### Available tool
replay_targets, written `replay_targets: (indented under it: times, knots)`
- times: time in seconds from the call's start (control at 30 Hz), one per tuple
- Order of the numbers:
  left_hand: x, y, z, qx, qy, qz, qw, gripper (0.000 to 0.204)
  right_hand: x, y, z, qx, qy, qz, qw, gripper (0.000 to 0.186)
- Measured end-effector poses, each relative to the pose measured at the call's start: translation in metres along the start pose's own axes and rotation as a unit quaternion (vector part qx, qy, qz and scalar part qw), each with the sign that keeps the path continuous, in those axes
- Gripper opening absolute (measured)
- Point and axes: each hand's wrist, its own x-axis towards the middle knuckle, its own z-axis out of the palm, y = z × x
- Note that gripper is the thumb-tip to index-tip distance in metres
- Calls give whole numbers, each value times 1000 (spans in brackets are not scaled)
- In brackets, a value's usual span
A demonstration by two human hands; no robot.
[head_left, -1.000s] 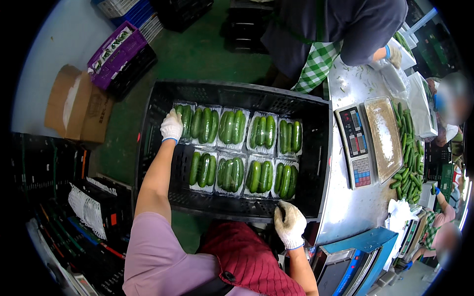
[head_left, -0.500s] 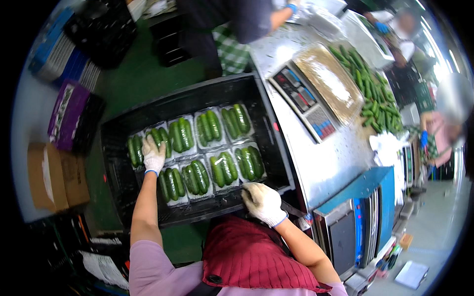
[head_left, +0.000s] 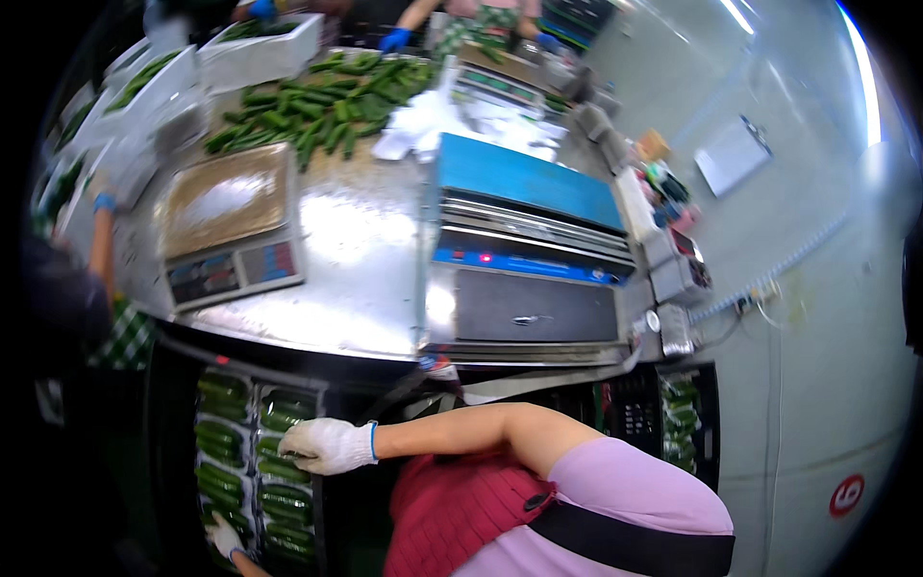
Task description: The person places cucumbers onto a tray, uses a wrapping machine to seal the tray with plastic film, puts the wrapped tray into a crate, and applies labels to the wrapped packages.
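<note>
A black crate (head_left: 173, 385) at the lower left holds several film-wrapped trays of green cucumbers (head_left: 219, 438). My right hand (head_left: 327, 445), in a white glove, lies across the crate's right rim with its fingers bent over the nearest tray; whether it grips is unclear. My left hand (head_left: 223, 537), also gloved, rests with spread fingers on the trays at the bottom edge, partly cut off. My pink sleeve and red apron (head_left: 461, 510) fill the lower middle.
A steel table (head_left: 365, 260) carries a weighing scale (head_left: 231, 226), a blue wrapping machine (head_left: 524, 240) and a heap of loose cucumbers (head_left: 317, 106). Other people in blue gloves (head_left: 392, 40) work at the far side. A second crate (head_left: 685, 423) with cucumbers stands at the right.
The view has swung right, so the table and wrapping machine now fill the frame and the crate sits lower left. Both hands stay on the crate.
</note>
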Motion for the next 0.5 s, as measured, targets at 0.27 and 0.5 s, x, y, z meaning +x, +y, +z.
replay_targets:
  times: [0.27,0.5]
  knots:
    - [-65,143,-246,-460,408,84,784,51,-120,-4,-111,45,91,118,988,26]
    - [-247,383,-414,-616,304,392,611,48,-295,-9,-242,-27,253,199,946,26]
